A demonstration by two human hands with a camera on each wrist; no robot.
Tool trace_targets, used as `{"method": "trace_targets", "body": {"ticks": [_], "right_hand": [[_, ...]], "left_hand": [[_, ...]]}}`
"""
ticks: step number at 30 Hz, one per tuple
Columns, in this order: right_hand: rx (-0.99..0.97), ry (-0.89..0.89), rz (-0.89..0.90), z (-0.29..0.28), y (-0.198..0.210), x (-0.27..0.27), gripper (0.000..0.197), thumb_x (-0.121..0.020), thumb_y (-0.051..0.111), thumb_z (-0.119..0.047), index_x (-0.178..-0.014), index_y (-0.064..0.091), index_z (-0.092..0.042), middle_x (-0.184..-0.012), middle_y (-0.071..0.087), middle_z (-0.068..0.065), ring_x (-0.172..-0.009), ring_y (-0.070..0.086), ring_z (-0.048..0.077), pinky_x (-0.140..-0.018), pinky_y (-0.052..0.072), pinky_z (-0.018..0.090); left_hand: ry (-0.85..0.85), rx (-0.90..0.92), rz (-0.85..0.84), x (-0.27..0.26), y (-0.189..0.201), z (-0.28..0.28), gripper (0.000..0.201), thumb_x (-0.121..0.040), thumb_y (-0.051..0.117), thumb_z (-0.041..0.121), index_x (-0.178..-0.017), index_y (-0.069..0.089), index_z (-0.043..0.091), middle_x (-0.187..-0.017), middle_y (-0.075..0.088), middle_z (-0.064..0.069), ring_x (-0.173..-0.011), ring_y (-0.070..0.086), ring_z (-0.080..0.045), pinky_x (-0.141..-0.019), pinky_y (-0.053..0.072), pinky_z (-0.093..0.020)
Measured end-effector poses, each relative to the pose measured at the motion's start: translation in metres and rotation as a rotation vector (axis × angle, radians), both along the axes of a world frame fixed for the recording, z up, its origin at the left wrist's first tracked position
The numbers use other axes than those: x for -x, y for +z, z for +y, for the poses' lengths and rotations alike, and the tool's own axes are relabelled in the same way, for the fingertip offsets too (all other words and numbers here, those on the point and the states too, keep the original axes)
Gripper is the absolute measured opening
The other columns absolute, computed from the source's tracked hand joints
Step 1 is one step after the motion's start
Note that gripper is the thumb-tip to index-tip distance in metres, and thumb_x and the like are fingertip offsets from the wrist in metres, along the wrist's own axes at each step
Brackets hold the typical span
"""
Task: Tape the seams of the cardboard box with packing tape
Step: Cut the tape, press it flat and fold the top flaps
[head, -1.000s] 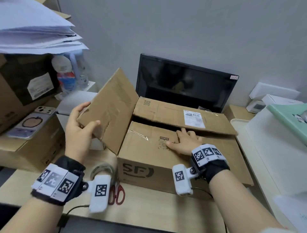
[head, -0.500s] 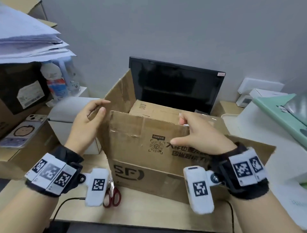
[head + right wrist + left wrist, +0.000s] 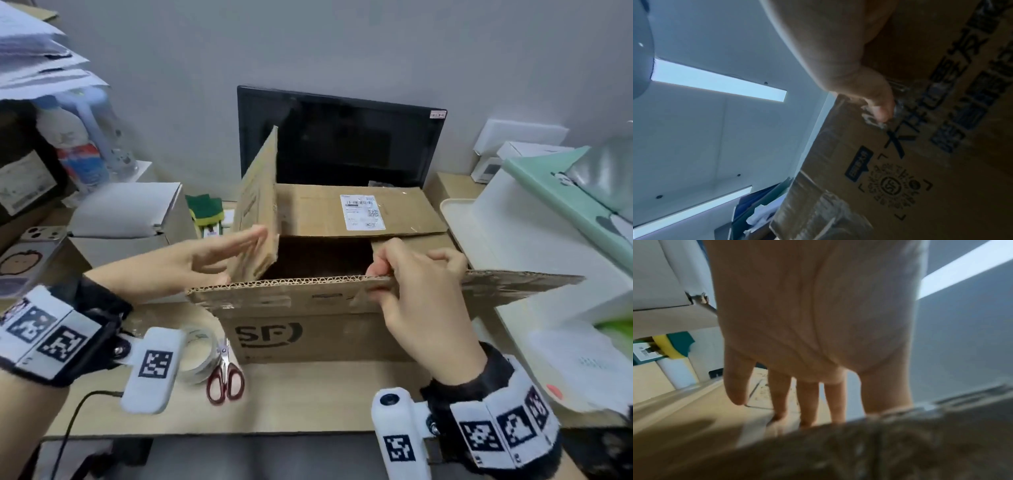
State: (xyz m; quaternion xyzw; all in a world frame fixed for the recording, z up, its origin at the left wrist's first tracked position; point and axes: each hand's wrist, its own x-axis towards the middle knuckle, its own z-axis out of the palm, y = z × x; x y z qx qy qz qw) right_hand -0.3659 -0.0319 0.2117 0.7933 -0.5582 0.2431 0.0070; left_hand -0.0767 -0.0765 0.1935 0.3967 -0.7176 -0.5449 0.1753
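Observation:
The brown cardboard box with an SF logo stands open on the desk. Its far flap lies folded in. The left flap stands upright, and my left hand touches its outer face with straight fingers. My right hand pinches the near flap at its edge, holding it roughly level out toward me. In the right wrist view the thumb lies on the printed face of the near flap. A roll of clear tape lies left of the box, partly hidden by my left wrist camera.
Red-handled scissors lie beside the tape. A black monitor stands behind the box. A white carton and a phone are to the left. A white bin crowds the right side.
My right hand lifted the near flap off the box top and swung it out toward me, baring the inside. The left flap came upright, and my left hand went from gripping it to flat.

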Motion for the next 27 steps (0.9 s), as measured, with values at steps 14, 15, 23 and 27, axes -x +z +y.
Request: {"method": "trace_targets", "body": {"ticks": [14,15,23,27], "right_hand": [[-0.980,0.428,0.241,0.033,-0.022,0.034,0.013,-0.092,0.049,-0.041,-0.097,0.050,-0.029,-0.104,0.052,-0.010,-0.095,0.049,0.006,-0.087,0.042,0.025],[-0.966,0.391,0.256,0.025,-0.031,0.032,0.018,-0.092,0.050,-0.039,-0.102,0.053,-0.024,-0.107,0.054,-0.007,-0.098,0.051,0.009,-0.089,0.043,0.027],[-1.227,-0.070,-1.085,-0.080,-0.067,-0.008,0.008,-0.093,0.052,-0.012,-0.092,0.049,-0.005,-0.084,0.064,0.020,-0.060,0.064,0.018,-0.052,0.054,0.022],[-1.222,-0.391,-1.493,-0.128,-0.079,-0.017,0.016,-0.087,0.058,-0.016,-0.093,0.048,-0.006,-0.097,0.059,0.016,-0.084,0.068,0.028,-0.071,0.055,0.032]], "left_hand": [[-0.372,0.470,-0.874,0.036,-0.069,0.027,0.120,-0.053,0.064,0.076,-0.129,-0.027,0.056,-0.142,-0.040,0.020,-0.127,-0.045,-0.007,-0.105,-0.029,-0.037],[-0.301,0.551,-0.854,0.038,-0.075,0.032,0.123,-0.051,0.065,0.077,-0.131,-0.025,0.056,-0.147,-0.032,0.017,-0.132,-0.039,-0.010,-0.106,-0.025,-0.037],[-0.120,0.644,-0.890,0.066,-0.072,0.028,0.124,-0.022,0.082,0.052,-0.134,0.028,0.044,-0.122,0.050,0.009,-0.103,0.038,-0.017,-0.086,0.038,-0.037],[-0.108,0.542,-0.814,0.068,-0.053,0.013,0.100,-0.046,0.077,0.062,-0.134,0.031,0.048,-0.130,0.039,0.012,-0.116,0.032,-0.014,-0.092,0.031,-0.029]]}}
